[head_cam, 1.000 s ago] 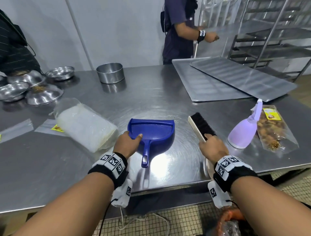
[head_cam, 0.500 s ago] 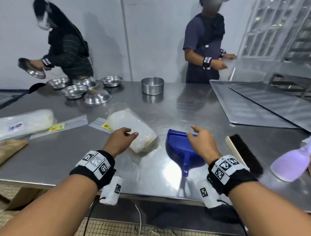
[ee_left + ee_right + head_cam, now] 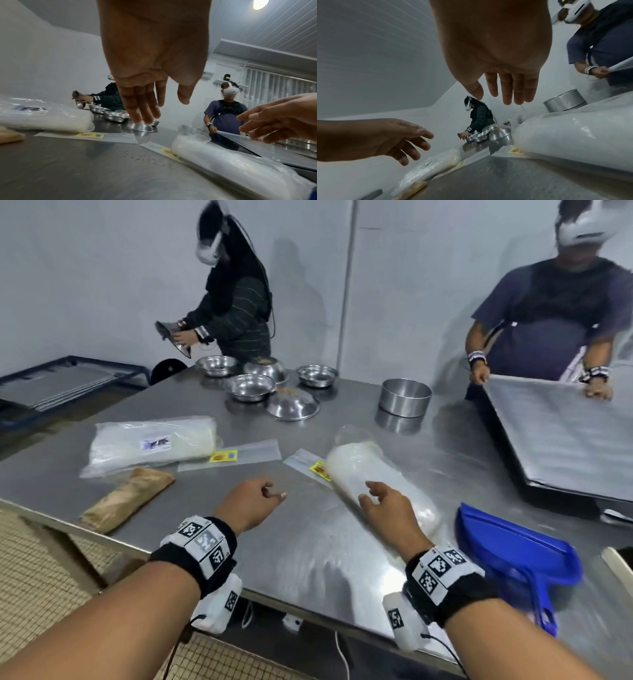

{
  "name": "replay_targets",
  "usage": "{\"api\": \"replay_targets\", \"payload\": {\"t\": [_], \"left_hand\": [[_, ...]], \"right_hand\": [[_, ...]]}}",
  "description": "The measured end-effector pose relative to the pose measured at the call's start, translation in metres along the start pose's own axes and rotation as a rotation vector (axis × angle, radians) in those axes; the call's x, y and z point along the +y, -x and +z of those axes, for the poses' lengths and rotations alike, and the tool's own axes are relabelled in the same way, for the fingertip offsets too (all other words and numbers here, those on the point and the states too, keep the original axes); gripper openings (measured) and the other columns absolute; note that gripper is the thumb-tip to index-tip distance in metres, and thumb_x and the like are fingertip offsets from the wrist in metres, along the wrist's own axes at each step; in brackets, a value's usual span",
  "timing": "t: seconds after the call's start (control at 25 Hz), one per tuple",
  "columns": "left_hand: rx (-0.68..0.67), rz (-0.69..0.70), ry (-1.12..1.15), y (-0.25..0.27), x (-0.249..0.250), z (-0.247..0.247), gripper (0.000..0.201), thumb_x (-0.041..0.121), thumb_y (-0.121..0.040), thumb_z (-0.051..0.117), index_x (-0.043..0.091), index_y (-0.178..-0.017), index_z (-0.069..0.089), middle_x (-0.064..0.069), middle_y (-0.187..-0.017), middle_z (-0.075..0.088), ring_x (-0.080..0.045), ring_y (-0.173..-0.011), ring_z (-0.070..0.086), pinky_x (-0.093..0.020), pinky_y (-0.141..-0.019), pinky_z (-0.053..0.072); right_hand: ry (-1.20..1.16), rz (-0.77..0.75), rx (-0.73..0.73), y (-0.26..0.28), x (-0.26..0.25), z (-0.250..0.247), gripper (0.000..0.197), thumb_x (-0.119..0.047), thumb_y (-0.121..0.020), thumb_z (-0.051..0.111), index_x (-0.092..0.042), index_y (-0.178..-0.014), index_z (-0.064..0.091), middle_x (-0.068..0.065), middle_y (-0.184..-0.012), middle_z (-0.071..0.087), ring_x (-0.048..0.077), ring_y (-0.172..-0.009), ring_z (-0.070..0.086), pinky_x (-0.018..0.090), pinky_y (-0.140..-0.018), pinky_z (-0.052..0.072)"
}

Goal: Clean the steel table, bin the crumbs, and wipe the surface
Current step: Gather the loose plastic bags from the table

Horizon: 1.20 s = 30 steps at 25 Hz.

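From the head, both hands are seen empty with fingers relaxed: the left hand (image 3: 251,501) hovers over the steel table (image 3: 308,559), the right hand (image 3: 387,508) above the white bag (image 3: 376,474), probably to clear it. The dustpan (image 3: 513,546) lies unused at right. From the left wrist, loose fingers (image 3: 142,108) hang above specks (image 3: 137,155), judged crumbs. From the right wrist, nothing is grasped.

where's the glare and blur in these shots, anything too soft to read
Head view: a bright glare patch on the steel table near its front edge; the blue dustpan is motion-smeared. Left wrist view: a ceiling lamp blows out, and the near bag of white grains is soft. Right wrist view: its edges bend and blur.
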<state>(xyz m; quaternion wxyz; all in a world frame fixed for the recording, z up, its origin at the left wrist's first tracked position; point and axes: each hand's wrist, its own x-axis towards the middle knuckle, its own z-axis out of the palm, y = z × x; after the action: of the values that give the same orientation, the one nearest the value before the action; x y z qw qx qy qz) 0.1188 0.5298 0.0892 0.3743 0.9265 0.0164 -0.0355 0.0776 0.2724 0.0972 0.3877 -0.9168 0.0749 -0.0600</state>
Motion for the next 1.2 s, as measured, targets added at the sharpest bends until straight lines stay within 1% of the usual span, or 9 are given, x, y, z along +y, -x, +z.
{"api": "replay_targets", "payload": {"t": [0.08,0.2,0.36,0.56,0.76,0.92,1.04,1.12,1.2], "left_hand": [[-0.011,-0.027,-0.041,-0.014,-0.02,-0.013,0.052,0.041,-0.09,0.065,0.013,-0.133,0.057,-0.002,-0.113,0.064,-0.022,-0.107,0.06,-0.03,-0.098,0.044],[-0.034,-0.079,-0.075,-0.046,-0.047,-0.024,0.053,0.039,-0.091,0.064,0.014,-0.137,0.054,-0.001,-0.109,0.061,-0.023,-0.109,0.059,-0.028,-0.097,0.042],[-0.081,-0.114,-0.169,-0.094,-0.06,-0.028,0.059,0.041,-0.092,0.061,0.016,-0.144,0.046,-0.007,-0.133,0.059,-0.025,-0.122,0.055,-0.031,-0.102,0.04],[-0.108,-0.128,-0.251,-0.157,-0.061,-0.02,0.058,0.039,-0.092,0.062,0.014,-0.142,0.045,-0.007,-0.14,0.055,-0.022,-0.127,0.052,-0.03,-0.104,0.039],[-0.15,-0.191,-0.296,-0.217,-0.078,-0.012,0.061,0.04,-0.092,0.063,0.013,-0.143,0.043,-0.01,-0.143,0.051,-0.025,-0.129,0.05,-0.032,-0.106,0.039],[-0.183,-0.205,-0.37,-0.261,-0.102,-0.007,0.063,0.039,-0.091,0.064,0.012,-0.144,0.042,-0.01,-0.147,0.046,-0.025,-0.132,0.047,-0.03,-0.106,0.036],[-0.169,-0.162,-0.473,-0.29,-0.121,-0.008,0.065,0.042,-0.088,0.065,0.012,-0.143,0.044,-0.01,-0.145,0.048,-0.028,-0.129,0.05,-0.035,-0.107,0.039],[-0.183,-0.123,-0.51,-0.308,-0.129,-0.009,0.066,0.041,-0.089,0.064,0.012,-0.144,0.042,-0.014,-0.143,0.046,-0.032,-0.128,0.049,-0.041,-0.107,0.04],[-0.217,-0.083,-0.553,-0.322,-0.137,-0.011,0.067,0.042,-0.088,0.064,0.014,-0.144,0.04,-0.016,-0.143,0.043,-0.034,-0.128,0.047,-0.042,-0.108,0.039]], "right_hand": [[0.022,0.002,-0.053,-0.014,-0.016,0.026,0.042,-0.028,-0.094,0.056,-0.018,-0.134,0.054,0.005,-0.128,0.062,0.023,-0.112,0.06,0.021,-0.087,0.041],[0.068,0.019,-0.122,-0.046,-0.028,0.062,0.042,-0.027,-0.093,0.056,-0.016,-0.133,0.055,0.01,-0.122,0.065,0.027,-0.113,0.059,0.028,-0.094,0.043],[0.101,0.046,-0.2,-0.101,-0.029,0.102,0.045,-0.027,-0.093,0.056,-0.015,-0.136,0.052,0.01,-0.124,0.065,0.027,-0.117,0.057,0.028,-0.096,0.041],[0.141,0.093,-0.326,-0.177,-0.025,0.144,0.046,-0.028,-0.091,0.054,-0.015,-0.135,0.053,0.01,-0.123,0.064,0.027,-0.117,0.058,0.028,-0.095,0.043],[0.23,0.086,-0.419,-0.229,-0.021,0.173,0.052,-0.028,-0.092,0.052,-0.012,-0.141,0.044,0.012,-0.134,0.056,0.026,-0.126,0.049,0.029,-0.102,0.038],[0.335,0.087,-0.408,-0.261,-0.015,0.191,0.055,-0.03,-0.093,0.048,-0.013,-0.144,0.039,0.016,-0.138,0.051,0.03,-0.126,0.048,0.032,-0.104,0.038],[0.384,0.091,-0.41,-0.273,-0.014,0.198,0.06,-0.025,-0.093,0.047,-0.012,-0.149,0.029,0.018,-0.148,0.037,0.032,-0.134,0.037,0.035,-0.109,0.03],[0.427,0.129,-0.43,-0.278,-0.013,0.202,0.066,-0.026,-0.092,0.049,-0.016,-0.151,0.023,0.016,-0.154,0.025,0.034,-0.14,0.026,0.04,-0.113,0.024],[0.478,0.165,-0.451,-0.284,-0.012,0.209,0.071,-0.03,-0.089,0.053,-0.021,-0.151,0.021,0.014,-0.155,0.02,0.035,-0.141,0.02,0.045,-0.113,0.024]]}}
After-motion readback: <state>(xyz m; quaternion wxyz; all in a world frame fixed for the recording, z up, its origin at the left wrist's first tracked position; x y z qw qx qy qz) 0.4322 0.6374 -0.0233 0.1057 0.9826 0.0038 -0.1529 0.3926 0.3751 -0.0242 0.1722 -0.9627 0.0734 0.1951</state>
